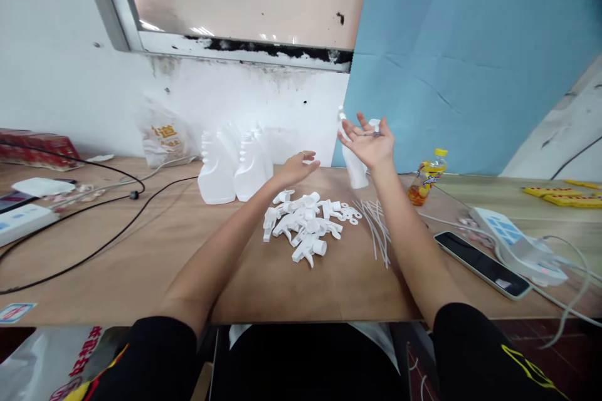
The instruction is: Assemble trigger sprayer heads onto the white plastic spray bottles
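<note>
From here I see the white plastic bottle (356, 172) standing nearly upright just behind my open, palm-up right grip (373, 145), nearer it than my open left grip (296, 169).

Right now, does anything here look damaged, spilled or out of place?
Yes: the window frame's lower edge is blackened and patchy, as if its paint has flaked, and grey stains mark the white wall below. On the table, the trigger sprayer heads are jumbled in a pile, but I see no spill.
</note>
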Motion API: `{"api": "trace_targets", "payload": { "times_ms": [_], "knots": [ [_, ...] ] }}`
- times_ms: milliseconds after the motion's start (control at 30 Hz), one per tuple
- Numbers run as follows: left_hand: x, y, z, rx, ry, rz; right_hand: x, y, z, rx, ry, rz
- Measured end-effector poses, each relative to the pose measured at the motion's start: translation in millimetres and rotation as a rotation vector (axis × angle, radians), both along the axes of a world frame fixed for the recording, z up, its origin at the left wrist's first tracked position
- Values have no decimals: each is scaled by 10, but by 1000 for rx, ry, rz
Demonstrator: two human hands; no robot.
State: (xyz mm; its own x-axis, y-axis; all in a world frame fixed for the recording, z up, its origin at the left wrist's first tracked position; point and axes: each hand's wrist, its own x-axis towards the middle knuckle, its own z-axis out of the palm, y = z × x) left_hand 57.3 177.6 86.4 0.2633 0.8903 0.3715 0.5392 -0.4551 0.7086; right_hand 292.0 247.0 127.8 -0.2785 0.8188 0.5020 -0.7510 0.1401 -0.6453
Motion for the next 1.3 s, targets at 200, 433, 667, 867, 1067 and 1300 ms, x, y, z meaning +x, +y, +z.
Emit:
{"api": "trace_targets", "payload": {
  "times_ms": [200,433,667,867,1067,1300],
  "knots": [
    [86,-268,206,-2,-305,-114,-507,-806,280,175,-330,146],
    [117,-411,339,-42,-490,-148,-290,-764,354,115,-475,-83],
    [56,-529,435,121,-261,-97,-468,-805,253,140,-540,-189],
    [-22,-595,528,11,-338,-313,-485,-806,257,192,-491,-292],
    [-117,-584,574,-53,-419,-301,-443,-902,279,223,-427,-208],
    [-130,-470,513,-58,-348,-185,-568,-836,181,183,-441,-303]
  ]
}}
